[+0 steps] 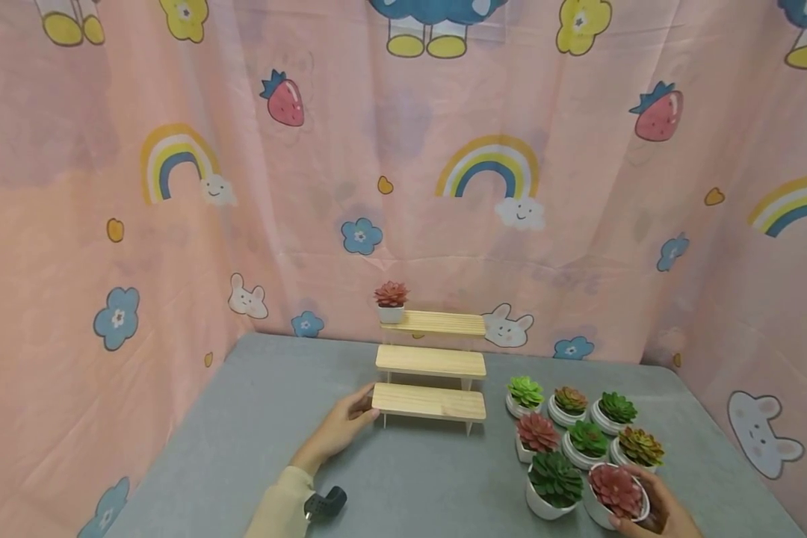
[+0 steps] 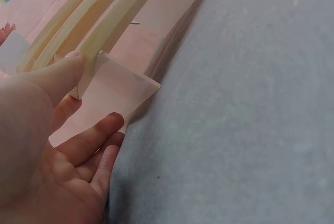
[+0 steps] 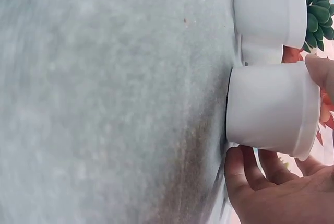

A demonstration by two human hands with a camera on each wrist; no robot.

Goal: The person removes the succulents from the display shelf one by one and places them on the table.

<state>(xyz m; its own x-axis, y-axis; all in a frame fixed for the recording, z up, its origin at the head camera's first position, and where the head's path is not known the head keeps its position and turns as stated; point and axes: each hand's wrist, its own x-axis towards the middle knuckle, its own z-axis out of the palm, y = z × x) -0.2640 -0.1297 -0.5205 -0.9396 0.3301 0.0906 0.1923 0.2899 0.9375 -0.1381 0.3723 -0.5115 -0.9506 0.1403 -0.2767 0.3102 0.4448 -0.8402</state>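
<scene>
A three-step wooden shelf point(image 1: 430, 402) with clear supports stands on the grey table. At the left end of its lowest step, my left hand point(image 1: 341, 426) pinches the board between thumb and index finger. Its other fingers lie by the clear side support point(image 2: 112, 91) in the left wrist view. Over on the right, my right hand point(image 1: 662, 508) grips a round white pot with a red succulent point(image 1: 615, 489), thumb and fingers on opposite sides. In the right wrist view the base of this white pot point(image 3: 271, 109) is right at the table surface.
One red succulent in a white pot point(image 1: 391, 300) sits on the top step's left end. Several potted succulents cluster right of the shelf, including a dark green one point(image 1: 555, 482) beside the held pot. A pink patterned curtain point(image 1: 403, 149) hangs behind the grey table point(image 1: 242, 433).
</scene>
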